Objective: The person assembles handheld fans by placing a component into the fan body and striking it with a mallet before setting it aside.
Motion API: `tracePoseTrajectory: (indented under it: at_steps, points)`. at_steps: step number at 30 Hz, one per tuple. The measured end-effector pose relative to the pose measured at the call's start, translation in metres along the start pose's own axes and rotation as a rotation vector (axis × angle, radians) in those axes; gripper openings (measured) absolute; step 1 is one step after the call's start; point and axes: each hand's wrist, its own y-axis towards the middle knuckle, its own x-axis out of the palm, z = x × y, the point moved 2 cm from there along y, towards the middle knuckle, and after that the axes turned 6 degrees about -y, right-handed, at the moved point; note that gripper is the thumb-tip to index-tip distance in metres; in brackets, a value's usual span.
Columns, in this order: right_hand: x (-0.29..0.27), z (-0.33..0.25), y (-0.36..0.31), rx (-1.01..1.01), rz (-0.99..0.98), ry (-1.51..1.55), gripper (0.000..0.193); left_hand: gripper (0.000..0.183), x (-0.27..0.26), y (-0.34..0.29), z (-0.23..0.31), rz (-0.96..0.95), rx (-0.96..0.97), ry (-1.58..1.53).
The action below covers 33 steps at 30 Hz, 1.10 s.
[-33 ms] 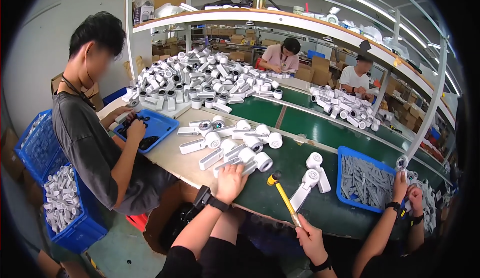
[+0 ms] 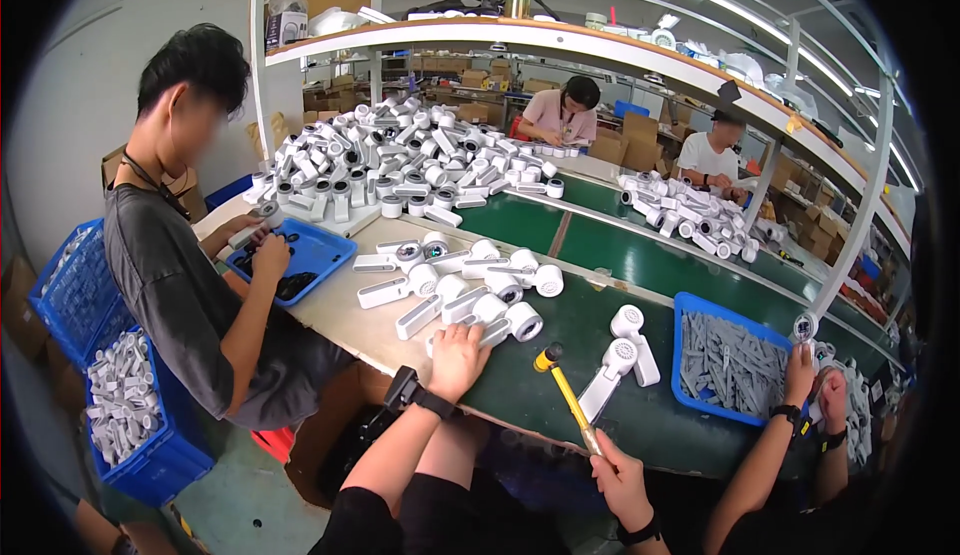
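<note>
My left hand (image 2: 459, 360) grips the handle of a white hair-dryer-shaped unit (image 2: 524, 321) at the front of the bench. Its round head points right, the open end showing a dark ring. Fingers hide most of the handle. Several like units (image 2: 408, 285), with round vented heads and grey-inlaid handles, lie just beyond. My right hand (image 2: 622, 483) is wrapped round the lower end of a yellow-handled hammer (image 2: 570, 395). The black-and-yellow hammer head is raised, right of the held unit and apart from it. Two more white units (image 2: 620, 357) lie right of the hammer.
A blue tray of grey strips (image 2: 725, 360) lies to the right, beside a co-worker's hands (image 2: 800, 375). At left another person works over a blue tray (image 2: 335, 253). A large heap of white units (image 2: 400, 150) fills the back; a shelf (image 2: 560, 37) spans above.
My left hand has shifted slightly left, and the held unit's open end has turned more into view. The person at left has raised a white unit. My right hand and hammer look unmoved.
</note>
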Motion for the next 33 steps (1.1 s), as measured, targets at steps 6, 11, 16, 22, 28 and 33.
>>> tracePoseTrajectory:
  at_steps: [6, 11, 16, 22, 28, 33]
  points:
    - [-0.005, 0.010, -0.012, 0.190, 0.039, 0.215, 0.049, 0.033, 0.026, 0.016, -0.039, -0.037, -0.030, 0.052]
    - [-0.015, 0.021, -0.023, 0.243, 0.091, 0.228, 0.048, 0.036, 0.039, 0.029, -0.075, -0.080, -0.096, 0.126]
    - [-0.029, 0.030, -0.039, 0.295, 0.151, 0.246, 0.049, 0.037, 0.045, 0.039, -0.092, -0.100, -0.266, 0.263]
    - [-0.043, 0.048, -0.062, 0.401, 0.295, 0.278, 0.049, 0.048, 0.039, 0.039, -0.011, 0.035, -0.147, 0.390]
    - [-0.047, 0.047, -0.065, 0.370, 0.332, 0.311, 0.049, 0.068, 0.014, 0.005, 0.171, -0.316, 0.101, -0.553]
    - [-0.041, 0.038, -0.064, 0.398, 0.301, 0.339, 0.049, 0.068, 0.045, -0.026, 0.164, -0.273, 0.098, -0.595]
